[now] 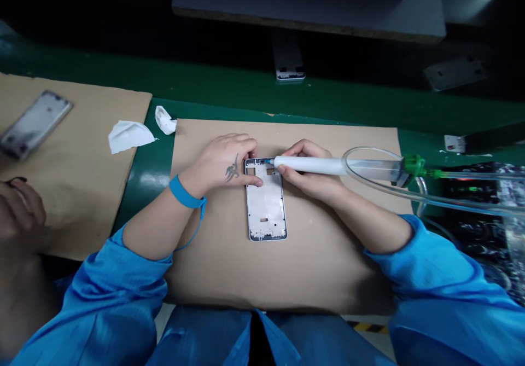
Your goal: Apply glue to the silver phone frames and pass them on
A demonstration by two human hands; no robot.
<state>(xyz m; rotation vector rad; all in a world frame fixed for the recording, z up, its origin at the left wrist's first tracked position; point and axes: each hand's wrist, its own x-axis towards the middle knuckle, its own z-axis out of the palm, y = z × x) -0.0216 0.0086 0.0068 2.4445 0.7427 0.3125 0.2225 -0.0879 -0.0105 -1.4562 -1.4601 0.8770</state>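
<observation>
A silvery phone frame (266, 204) with a dark rim lies flat on a brown cardboard sheet (221, 278). My left hand (229, 161) grips its upper left corner, thumb stretched over the face and fingers curled at the top edge. A blue wrist strap circles that wrist. In my right hand (307, 172) is a white-barrelled glue dispensing syringe (314, 164), held almost level. Its thin blue tip reaches the top edge of the frame; whether it touches cannot be made out. A green cap and clear tubing trail from the syringe's rear to the right.
Another phone frame (36, 122) lies on cardboard at left, near a co-worker's hand (20, 213). White paper scraps (130, 136) sit between the sheets. Further frames lie at the back (290, 73) under a shelf (307, 13). Dark parts in plastic (471, 207) are at right.
</observation>
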